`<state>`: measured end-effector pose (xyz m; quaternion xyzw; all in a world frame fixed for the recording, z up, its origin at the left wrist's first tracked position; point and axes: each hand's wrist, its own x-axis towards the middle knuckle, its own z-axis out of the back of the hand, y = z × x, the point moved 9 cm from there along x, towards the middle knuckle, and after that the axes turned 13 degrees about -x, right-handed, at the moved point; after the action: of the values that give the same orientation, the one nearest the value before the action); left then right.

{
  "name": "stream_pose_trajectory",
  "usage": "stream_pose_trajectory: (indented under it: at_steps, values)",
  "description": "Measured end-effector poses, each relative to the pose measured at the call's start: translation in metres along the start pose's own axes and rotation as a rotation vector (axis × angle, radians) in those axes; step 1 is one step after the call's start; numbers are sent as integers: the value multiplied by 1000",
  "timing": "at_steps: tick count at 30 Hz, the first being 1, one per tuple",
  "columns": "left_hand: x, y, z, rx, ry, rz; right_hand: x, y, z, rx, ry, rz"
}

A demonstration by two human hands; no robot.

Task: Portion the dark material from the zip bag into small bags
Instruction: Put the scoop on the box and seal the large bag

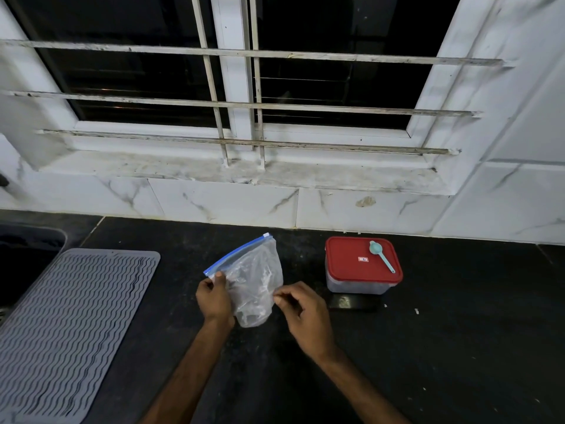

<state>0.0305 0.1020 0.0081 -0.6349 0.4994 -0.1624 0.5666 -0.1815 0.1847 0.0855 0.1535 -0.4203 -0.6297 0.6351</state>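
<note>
I saw the left hand point(214, 296) pinching the zip bag point(253, 280) just below the lower end of its blue zip strip, thumb on the front face and fingers curled. The right hand point(301, 307) pinched the opposite edge of the bag, fingers also curled. The bag was stretched between the two hands and tilted, with the strip rising away from the left hand toward the wall. I could not tell what the clear bag held, or whether its bottom touched the table point(458, 347).

Bare black table lay on the near side of both hands and far out to the right of the right hand. To the left of the left hand, well apart, lay a grey ribbed mat point(70, 325), with the sink point(24, 255) beyond it. Beyond the right hand and to its right stood a container point(362, 264) with a red lid. A flat dark object point(351, 302) lay just in front of it, near the right hand. Beyond the hands, the table ended at a white tiled wall point(229, 203) under a barred window point(238, 87).

Count:
- two hands
- one zip bag
- one container
- one teal spoon point(382, 256), on the lid
- one mat
</note>
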Motion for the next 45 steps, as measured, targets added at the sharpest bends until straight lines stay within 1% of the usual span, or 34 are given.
stream_pose_trajectory:
  at_steps: [3, 9, 13, 15, 19, 23, 25, 27, 28, 30, 32, 33, 35, 38, 39, 41, 42, 43, 45]
  values:
    - [-13, 3, -7, -25, 42, 3, 1, -6, -5, -11, -27, -89]
    - [-33, 17, -15, -52, 190, 49, -2, -36, -18, 325, -35, -453]
    - [-46, 18, -23, -50, 312, 45, 1, -37, -15, 370, -70, -516]
    - [-51, 19, -27, -37, 365, 38, 3, -35, -16, 376, -45, -512]
    - [-51, 15, -27, -7, 396, 31, 8, -33, -16, 338, -1, -486]
    - [-36, 12, -20, -89, 424, 108, 14, -37, -10, 304, 41, -472]
    - [-29, 5, -13, -128, 405, 116, 17, -40, -5, 245, 61, -455]
    - [-17, -11, -5, -167, 364, 54, 21, -39, -4, 158, 105, -396]
    - [-12, -21, -6, -146, 397, 1, 23, -37, -4, 107, 128, -356]
    - [-14, -37, -24, 57, 591, -90, 27, -32, -4, -6, 160, -275]
    - [-23, -40, -43, 288, 748, -84, 29, -26, -8, -113, 186, -196]
    - [-27, -41, -50, 370, 791, -81, 29, -24, -9, -161, 202, -164]
    - [-21, -44, -51, 418, 771, -94, 31, -23, -7, -255, 222, -111]
    - [10, -55, -23, 340, 578, -122, 41, -31, 21, -419, 185, -38]
    - [16, -57, -15, 348, 541, -136, 45, -35, 30, -486, 192, -24]
    - [15, -52, -13, 389, 562, -129, 50, -42, 39, -558, 241, -30]
    - [11, -49, -14, 387, 572, -123, 52, -43, 40, -537, 248, -47]
    - [8, -47, -14, 369, 563, -120, 53, -44, 41, -464, 230, -84]
    - [7, -44, -13, 312, 520, -99, 53, -46, 44, -182, 145, -226]
